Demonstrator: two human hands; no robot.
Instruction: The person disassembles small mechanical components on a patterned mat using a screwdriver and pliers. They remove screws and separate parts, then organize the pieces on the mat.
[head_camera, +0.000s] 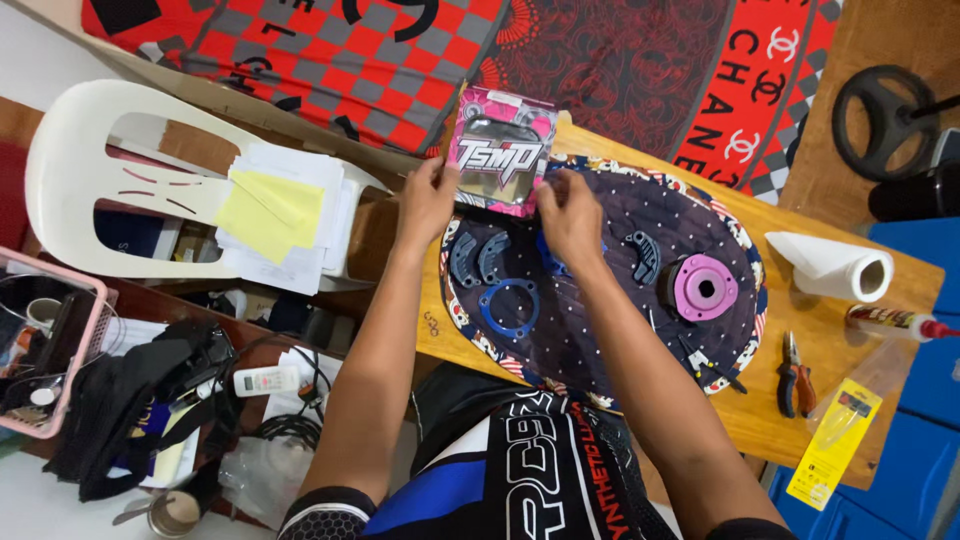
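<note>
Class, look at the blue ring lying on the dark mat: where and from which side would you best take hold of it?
Probably from straight above, pinching the blue ring across its thin band, one finger inside the open centre and one outside. It lies flat on the mat, so no edge stands up. The near side looks freest; curved dark pieces sit close behind it.

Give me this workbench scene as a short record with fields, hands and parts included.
left hand: holds the left edge of the pink package
right hand: on the package's lower right corner
mat: dark oval, patterned border, on the wooden table
parts on mat: blue ring, dark curved shoes, pink hub
beside mat: paper towel roll, pliers
</note>
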